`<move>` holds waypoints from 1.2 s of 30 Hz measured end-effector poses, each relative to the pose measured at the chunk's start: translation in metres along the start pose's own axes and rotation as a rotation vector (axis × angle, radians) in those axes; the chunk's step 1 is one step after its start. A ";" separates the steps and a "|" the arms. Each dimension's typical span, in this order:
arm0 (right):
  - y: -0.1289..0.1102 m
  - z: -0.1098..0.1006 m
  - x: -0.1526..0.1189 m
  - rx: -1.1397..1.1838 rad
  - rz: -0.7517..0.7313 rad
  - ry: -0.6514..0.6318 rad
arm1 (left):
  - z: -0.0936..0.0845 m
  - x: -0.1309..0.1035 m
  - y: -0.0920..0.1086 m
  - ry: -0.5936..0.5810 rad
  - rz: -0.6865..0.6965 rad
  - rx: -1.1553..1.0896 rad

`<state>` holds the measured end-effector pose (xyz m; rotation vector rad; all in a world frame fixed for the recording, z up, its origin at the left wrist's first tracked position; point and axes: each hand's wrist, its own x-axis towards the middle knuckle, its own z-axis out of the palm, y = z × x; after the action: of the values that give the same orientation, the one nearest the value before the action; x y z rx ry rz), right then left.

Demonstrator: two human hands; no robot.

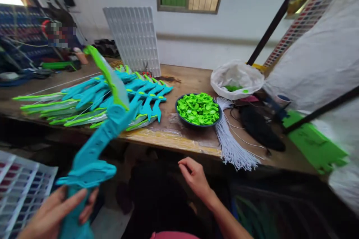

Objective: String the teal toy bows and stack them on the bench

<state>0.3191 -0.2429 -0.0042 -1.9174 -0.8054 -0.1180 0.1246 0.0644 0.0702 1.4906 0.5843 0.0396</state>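
My left hand (pixel 63 205) is wrapped round the handle of a teal plastic toy (pixel 95 145), raised at the left before the table. A clear, green-edged, blade-like arm sticks up from its far end, overlapping a pile of similar teal and green toys (pixel 143 97) on the table. My right hand (pixel 196 177) is held low in front of the table edge, its fingers curled together; whether anything small is in them is hidden. Beyond it, a dark bowl (pixel 186 121) holds many small bright green plastic pieces (pixel 199 108).
A bundle of white cords (pixel 235 151) hangs over the table's front edge (pixel 174 142). Behind it stands a white plastic bag (pixel 221 89) with green pieces inside. A black object (pixel 256 127) and a green panel (pixel 315 140) lie at the right. A white lattice crate (pixel 22 190) is low at left.
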 end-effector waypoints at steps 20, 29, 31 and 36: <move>0.087 -0.050 0.239 -0.575 0.173 0.075 | 0.066 0.014 -0.030 -0.143 0.003 -0.354; 0.030 -0.051 0.190 -0.351 -0.137 0.258 | 0.062 0.010 -0.010 0.072 0.167 -0.384; 0.000 -0.034 0.157 -0.230 -0.171 0.213 | 0.067 0.008 -0.007 0.121 0.205 -0.359; -0.084 0.022 0.069 0.264 -0.132 -0.134 | 0.085 0.001 -0.006 0.224 0.257 -0.284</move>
<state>0.3182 -0.1692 0.0781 -1.6366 -0.9864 0.0357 0.1570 -0.0143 0.0614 1.2827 0.5376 0.4762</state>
